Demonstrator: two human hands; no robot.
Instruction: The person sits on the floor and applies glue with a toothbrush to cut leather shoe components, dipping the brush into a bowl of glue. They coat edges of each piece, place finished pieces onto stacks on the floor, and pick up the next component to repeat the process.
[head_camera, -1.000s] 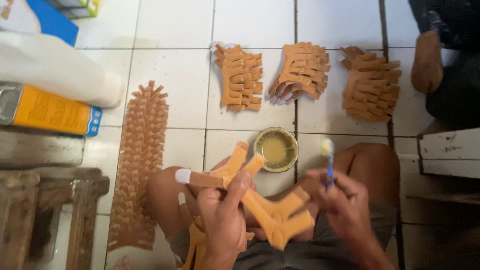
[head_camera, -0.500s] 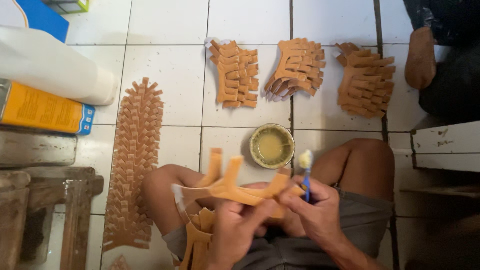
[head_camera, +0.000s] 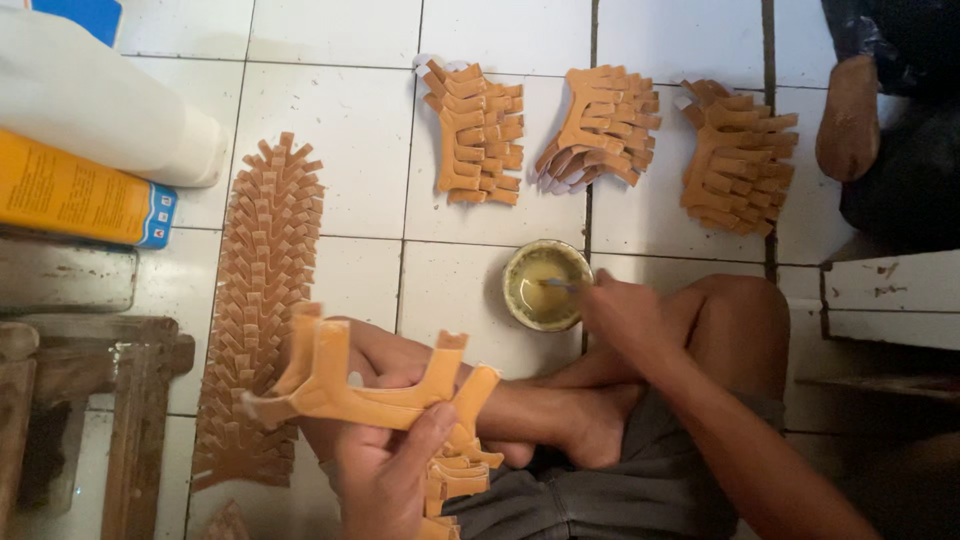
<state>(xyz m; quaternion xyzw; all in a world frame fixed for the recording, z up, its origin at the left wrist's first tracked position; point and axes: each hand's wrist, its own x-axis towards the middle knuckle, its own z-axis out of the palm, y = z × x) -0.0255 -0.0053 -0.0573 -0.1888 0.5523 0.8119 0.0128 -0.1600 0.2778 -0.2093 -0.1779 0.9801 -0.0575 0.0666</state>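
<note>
My left hand (head_camera: 385, 470) grips a tan, forked leather-like strap piece (head_camera: 350, 385) over my crossed legs, thumb pressed on its middle. More such pieces (head_camera: 455, 475) lie in my lap beneath it. My right hand (head_camera: 625, 315) reaches to a small round tin of yellowish glue (head_camera: 545, 285) on the tiled floor and holds a thin brush (head_camera: 560, 285) with its tip dipped in the tin.
Three stacks of tan pieces (head_camera: 475, 130) (head_camera: 600, 125) (head_camera: 735, 155) lie on the floor beyond the tin. A long overlapping row of pieces (head_camera: 265, 300) runs at left. A white bottle (head_camera: 100, 100), an orange can (head_camera: 75, 190) and wooden furniture (head_camera: 90, 400) sit far left. Another person's foot (head_camera: 848, 115) is at top right.
My right hand has moved from beside the strap piece forward to the glue tin, and the brush now dips into it. My left hand has lowered and tilted the piece leftward.
</note>
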